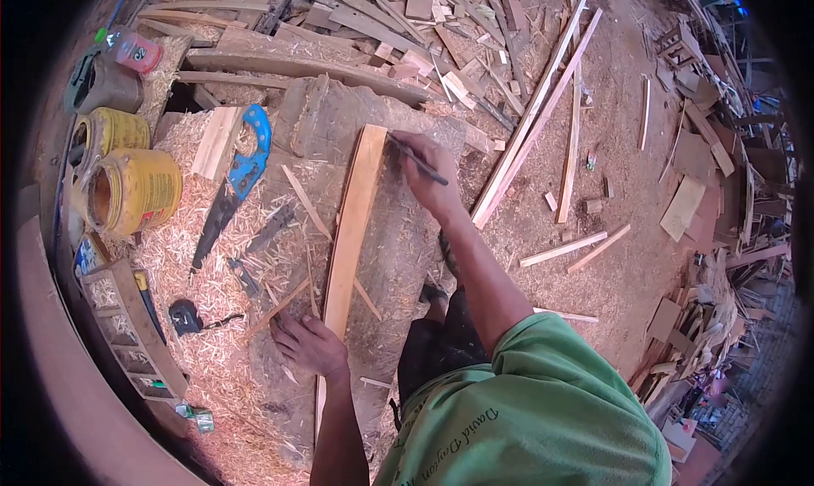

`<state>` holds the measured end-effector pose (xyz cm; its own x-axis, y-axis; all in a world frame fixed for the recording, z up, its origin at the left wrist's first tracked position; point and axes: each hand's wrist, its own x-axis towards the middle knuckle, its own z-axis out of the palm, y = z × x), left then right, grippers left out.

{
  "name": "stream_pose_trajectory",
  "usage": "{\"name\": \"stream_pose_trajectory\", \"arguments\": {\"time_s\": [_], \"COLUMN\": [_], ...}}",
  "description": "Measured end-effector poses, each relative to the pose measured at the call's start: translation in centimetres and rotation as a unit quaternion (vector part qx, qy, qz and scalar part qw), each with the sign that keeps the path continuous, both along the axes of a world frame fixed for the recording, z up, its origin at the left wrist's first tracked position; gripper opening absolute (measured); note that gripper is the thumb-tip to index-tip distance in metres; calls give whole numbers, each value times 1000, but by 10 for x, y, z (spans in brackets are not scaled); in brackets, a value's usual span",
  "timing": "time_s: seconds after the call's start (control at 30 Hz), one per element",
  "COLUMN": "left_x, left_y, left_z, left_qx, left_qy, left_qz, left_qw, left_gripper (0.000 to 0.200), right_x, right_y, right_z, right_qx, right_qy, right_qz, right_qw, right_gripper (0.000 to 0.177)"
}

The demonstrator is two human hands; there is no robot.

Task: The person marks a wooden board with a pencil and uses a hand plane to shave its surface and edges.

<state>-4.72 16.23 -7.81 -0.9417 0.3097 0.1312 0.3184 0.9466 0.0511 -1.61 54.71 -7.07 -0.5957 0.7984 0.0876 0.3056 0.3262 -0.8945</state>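
Note:
A long, narrow wooden board [354, 223] lies on the shaving-covered workbench [398, 206]. My right hand [428, 174] is closed round a dark pencil-like tool [417, 159], whose tip is at the board's far end. Lower down, my left hand [309, 343] rests beside the board's left edge with its fingers spread, near a thin wood strip [280, 304]. To the left lie a handsaw with a blue handle [248, 168] and a black tape measure [185, 317]. A short wood block [218, 142] sits beside the saw handle.
Yellow plastic containers [153, 189] stand at the left, near a wooden rack [140, 337]. Scrap wood [381, 28] is piled beyond the bench. Long planks [536, 117] lean at the right, with loose sticks [564, 248] on the floor.

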Motion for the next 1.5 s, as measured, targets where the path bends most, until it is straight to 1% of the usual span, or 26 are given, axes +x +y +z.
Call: {"name": "stream_pose_trajectory", "arguments": {"time_s": [0.1, 0.2, 0.3, 0.37, 0.43, 0.53, 0.57, 0.67, 0.77, 0.87, 0.97, 1.07, 1.17, 1.27, 1.37, 1.47, 1.5], "left_x": [0, 1, -2, -1, -1, 3, 0, 1, 1, 1, 1, 0, -1, 0, 0, 1, 2], "left_y": [3, 5, 8, 8, 8, 6, 6, 5, 1, 7, 7, 3, 1, 0, 3, 8, 8], "left_z": [5, 5, 7, 9, 9, 10, 9, 8, 3, 10, 10, 5, 2, 1, 5, 10, 11], "left_qx": [1, -5, 2, 9, 14, 20, 22, 6, 7, 10, 17, 16, 15, 7, 21, 14, 14], "left_qy": [-12, -18, -20, -19, -22, -18, -14, -24, -14, -16, -10, -18, -1, -7, -6, -25, -23], "left_qz": [9, 18, 17, 13, 13, 4, -4, 6, 3, 9, 2, 7, -6, -1, -6, 14, 15], "left_qw": [1000, 1000, 1000, 1000, 1000, 1000, 1000, 1000, 1000, 1000, 1000, 1000, 1000, 1000, 1000, 999, 1000], "left_gripper": [54, 55, 55, 55, 55, 54, 54, 55, 55, 53, 53, 53, 53, 53, 53, 52, 52], "right_x": [1, -1, 8, 21, 38, 52, 52, 35, 14, 1, -1, -3, -2, -1, 1, 25, 30], "right_y": [15, 12, -14, -52, -90, -98, -95, -50, -15, -2, -4, -5, 1, 16, 5, -26, -31], "right_z": [8, 2, 6, 9, 25, 22, 17, -5, 1, -7, -4, -2, 1, 1, 11, 4, 10], "right_qx": [-16, 36, 34, 6, -50, -76, -121, 2, 59, 87, 80, 80, 105, 99, 42, 59, 34], "right_qy": [-31, -26, -45, -62, -63, -32, -22, 8, 28, 30, 13, 29, 27, -7, -54, -42, -39], "right_qz": [25, 12, 46, 54, 87, 158, 136, -1, -52, -44, -23, -21, 12, 52, 51, 120, 135], "right_qw": [999, 999, 997, 997, 993, 984, 983, 1000, 997, 995, 996, 996, 994, 994, 996, 990, 990], "right_gripper": [33, 31, 35, 33, 26, 27, 28, 35, 35, 38, 39, 38, 36, 34, 24, 24, 24]}}
